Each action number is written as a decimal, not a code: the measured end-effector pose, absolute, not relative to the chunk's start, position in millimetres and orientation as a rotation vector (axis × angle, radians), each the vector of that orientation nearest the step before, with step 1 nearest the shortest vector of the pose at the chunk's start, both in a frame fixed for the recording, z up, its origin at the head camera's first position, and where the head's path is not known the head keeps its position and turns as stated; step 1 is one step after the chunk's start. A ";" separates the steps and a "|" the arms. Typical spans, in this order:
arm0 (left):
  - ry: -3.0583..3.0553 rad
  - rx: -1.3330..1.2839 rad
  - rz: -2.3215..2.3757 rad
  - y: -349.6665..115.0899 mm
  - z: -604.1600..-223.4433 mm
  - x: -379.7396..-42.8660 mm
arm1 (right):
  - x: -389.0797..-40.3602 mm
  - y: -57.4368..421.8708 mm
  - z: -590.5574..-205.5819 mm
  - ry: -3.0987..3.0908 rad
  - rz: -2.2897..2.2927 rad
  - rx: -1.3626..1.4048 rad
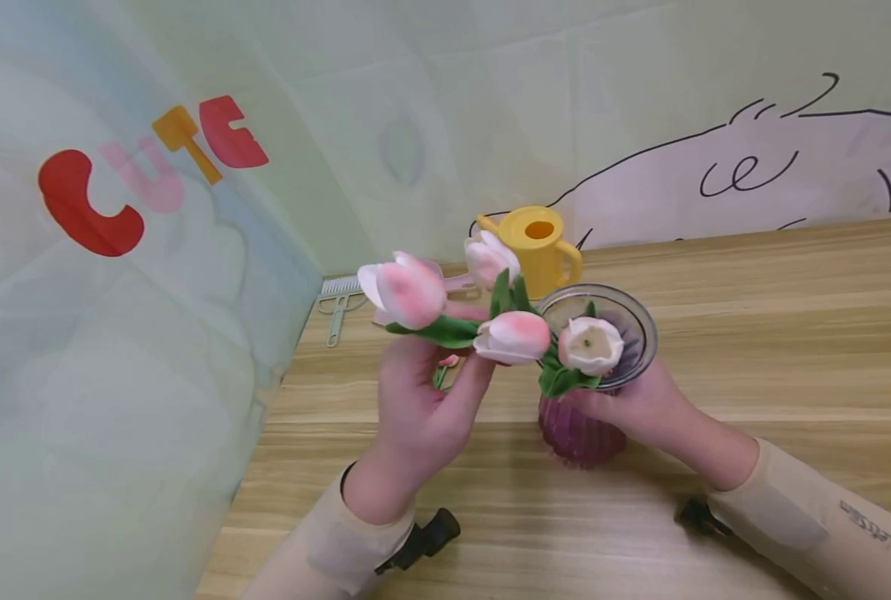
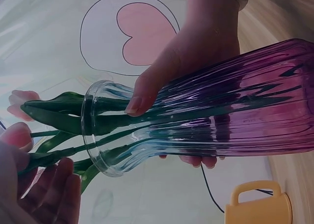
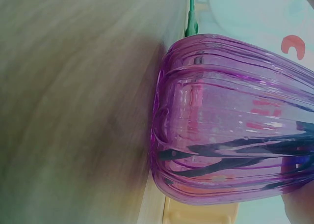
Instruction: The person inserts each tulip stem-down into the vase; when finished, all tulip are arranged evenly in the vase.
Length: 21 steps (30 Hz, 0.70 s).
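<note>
My right hand (image 1: 648,404) grips a ribbed glass vase (image 1: 583,425), clear at its flared rim and purple toward the base. The thumb lies along the neck in the left wrist view. Several pink-and-white artificial tulips (image 1: 513,337) with green leaves stand in the vase, and their stems run down inside the glass. One bloom (image 1: 591,344) faces up at the mouth; the others lean left. My left hand (image 1: 426,408) pinches a tulip stem (image 2: 49,157) just outside the rim, its fingers partly hidden behind the blooms. In the right wrist view the vase base is at the tabletop.
Behind the vase stands a yellow watering can (image 1: 538,254). A pale green comb-like tool (image 1: 336,304) lies at the back left near the wall sheet. Another tulip (image 1: 448,363) lies on the wooden table (image 1: 790,350), partly behind my left hand. A printed sheet (image 1: 445,125) backs the table.
</note>
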<state>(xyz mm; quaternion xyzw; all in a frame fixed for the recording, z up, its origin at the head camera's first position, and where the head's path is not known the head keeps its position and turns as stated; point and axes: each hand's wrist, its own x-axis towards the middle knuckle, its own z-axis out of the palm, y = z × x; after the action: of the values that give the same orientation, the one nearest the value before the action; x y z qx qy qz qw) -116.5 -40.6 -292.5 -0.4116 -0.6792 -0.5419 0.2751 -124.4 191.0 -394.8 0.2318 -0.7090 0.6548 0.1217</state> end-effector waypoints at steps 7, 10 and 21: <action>-1.819 -1.137 -1.404 -37.6 -293.7 -118.5 | -124.7 191.3 -394.6 -2.091 1.906 0.673; -1.822 -1.135 -1.367 -36.6 -296.2 -119.3 | -124.5 191.3 -394.6 -2.090 1.905 0.674; -1.899 -1.151 -1.336 -33.4 -302.6 -121.4 | -125.7 191.1 -393.5 -2.072 1.902 0.715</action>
<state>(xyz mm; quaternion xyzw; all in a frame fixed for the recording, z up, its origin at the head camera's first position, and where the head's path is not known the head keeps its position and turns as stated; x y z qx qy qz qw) -121.4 -33.4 -302.6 -0.4275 -0.7051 -0.4962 0.2718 -125.7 191.1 -393.5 0.2446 -0.7089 0.6507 0.1193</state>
